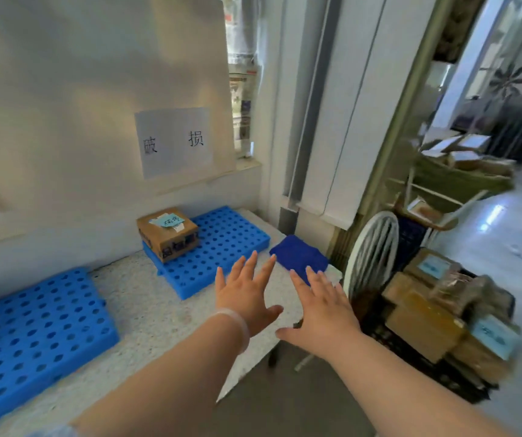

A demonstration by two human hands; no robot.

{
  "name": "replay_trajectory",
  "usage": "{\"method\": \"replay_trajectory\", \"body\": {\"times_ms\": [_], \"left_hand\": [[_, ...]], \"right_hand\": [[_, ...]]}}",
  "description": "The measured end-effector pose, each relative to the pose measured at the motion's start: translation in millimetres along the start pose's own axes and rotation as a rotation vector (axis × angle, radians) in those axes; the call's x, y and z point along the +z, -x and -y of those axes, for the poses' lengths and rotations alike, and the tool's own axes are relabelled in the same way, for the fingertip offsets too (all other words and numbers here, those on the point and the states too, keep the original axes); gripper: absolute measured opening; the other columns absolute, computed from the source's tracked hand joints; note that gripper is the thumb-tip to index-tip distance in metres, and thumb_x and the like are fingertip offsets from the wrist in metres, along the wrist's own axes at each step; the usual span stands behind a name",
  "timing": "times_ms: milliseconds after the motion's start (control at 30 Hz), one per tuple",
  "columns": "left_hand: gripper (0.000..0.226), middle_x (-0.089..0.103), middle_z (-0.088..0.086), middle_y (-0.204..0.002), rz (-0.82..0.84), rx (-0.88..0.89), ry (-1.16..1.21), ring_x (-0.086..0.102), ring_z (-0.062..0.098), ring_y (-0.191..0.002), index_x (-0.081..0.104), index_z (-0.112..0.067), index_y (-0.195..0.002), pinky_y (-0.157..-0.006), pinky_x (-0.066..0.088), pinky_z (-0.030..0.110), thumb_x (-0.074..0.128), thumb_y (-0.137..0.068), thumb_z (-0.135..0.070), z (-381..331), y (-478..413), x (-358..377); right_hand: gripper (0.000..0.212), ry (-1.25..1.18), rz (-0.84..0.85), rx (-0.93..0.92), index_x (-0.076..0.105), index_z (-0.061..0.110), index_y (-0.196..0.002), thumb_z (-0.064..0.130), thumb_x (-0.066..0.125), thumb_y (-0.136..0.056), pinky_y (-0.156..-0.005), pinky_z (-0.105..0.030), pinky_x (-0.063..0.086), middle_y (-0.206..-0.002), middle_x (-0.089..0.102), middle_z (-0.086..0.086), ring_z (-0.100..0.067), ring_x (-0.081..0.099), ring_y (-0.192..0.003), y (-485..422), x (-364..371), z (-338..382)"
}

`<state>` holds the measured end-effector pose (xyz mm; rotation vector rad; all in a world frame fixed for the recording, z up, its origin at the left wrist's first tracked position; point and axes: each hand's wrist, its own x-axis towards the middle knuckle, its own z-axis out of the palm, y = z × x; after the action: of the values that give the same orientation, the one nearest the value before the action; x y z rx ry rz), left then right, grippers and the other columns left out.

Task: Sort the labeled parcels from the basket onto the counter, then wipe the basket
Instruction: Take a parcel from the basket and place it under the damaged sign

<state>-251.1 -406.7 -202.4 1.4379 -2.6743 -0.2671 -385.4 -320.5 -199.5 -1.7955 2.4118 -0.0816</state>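
Note:
One brown labeled parcel with a pale blue label sits on the far blue perforated pallet on the speckled counter. To the right, on the floor, a dark basket holds several brown parcels with blue labels. My left hand and my right hand hover side by side over the counter's right end, both empty with fingers spread. A folded dark blue cloth lies just beyond my fingertips at the counter's corner.
A second blue perforated pallet lies at the counter's left end. A paper sign hangs on the wall above the far pallet. A white fan stands between counter and basket. A loaded cart stands behind.

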Motion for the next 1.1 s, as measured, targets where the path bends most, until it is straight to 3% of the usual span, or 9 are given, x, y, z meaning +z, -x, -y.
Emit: {"method": "replay_trajectory", "body": {"times_ms": [233, 567, 933, 1100], "left_hand": [[0.097, -0.013, -0.005, -0.166, 0.036, 0.249, 0.021, -0.012, 0.023, -0.153, -0.015, -0.046, -0.153, -0.121, -0.004, 0.058, 0.056, -0.089, -0.062, -149.6, -20.7, 16.3], [0.097, -0.010, -0.007, -0.167, 0.109, 0.496, 0.027, -0.009, 0.021, -0.153, -0.012, -0.046, -0.154, -0.122, -0.005, 0.056, 0.057, -0.088, -0.061, -275.9, -74.6, 62.3], [0.092, -0.009, -0.005, -0.167, 0.257, 0.579, 0.011, -0.007, 0.024, -0.154, -0.013, -0.045, -0.154, -0.123, -0.001, 0.053, 0.051, -0.091, -0.063, -370.6, -189.5, 107.9], [0.087, -0.006, -0.004, -0.167, 0.347, 0.554, 0.016, -0.001, 0.025, -0.154, -0.012, -0.045, -0.154, -0.124, 0.002, 0.052, 0.048, -0.093, -0.061, -403.8, -215.1, 142.8]], "right_hand": [[0.111, -0.053, -0.076, 0.211, -0.015, 0.034, -0.154, 0.072, 0.057, -0.079, -0.122, -0.048, -0.004, -0.164, -0.018, 0.000, -0.023, -0.015, -0.150, 53.6, -21.3, -132.7], [0.112, -0.148, -0.060, 0.503, -0.018, 0.036, -0.153, 0.066, 0.062, -0.080, -0.121, -0.048, -0.006, -0.163, -0.021, 0.003, -0.021, -0.018, -0.150, 73.0, -13.4, -258.6], [0.106, -0.242, -0.077, 0.767, -0.013, 0.034, -0.154, 0.065, 0.059, -0.084, -0.121, -0.044, -0.004, -0.164, -0.012, 0.001, -0.022, -0.010, -0.151, 23.0, -15.4, -379.0], [0.096, -0.281, 0.021, 0.811, -0.010, 0.034, -0.155, 0.064, 0.053, -0.089, -0.123, -0.045, 0.005, -0.165, -0.011, 0.003, -0.023, -0.004, -0.152, 10.7, 3.1, -411.6]]}}
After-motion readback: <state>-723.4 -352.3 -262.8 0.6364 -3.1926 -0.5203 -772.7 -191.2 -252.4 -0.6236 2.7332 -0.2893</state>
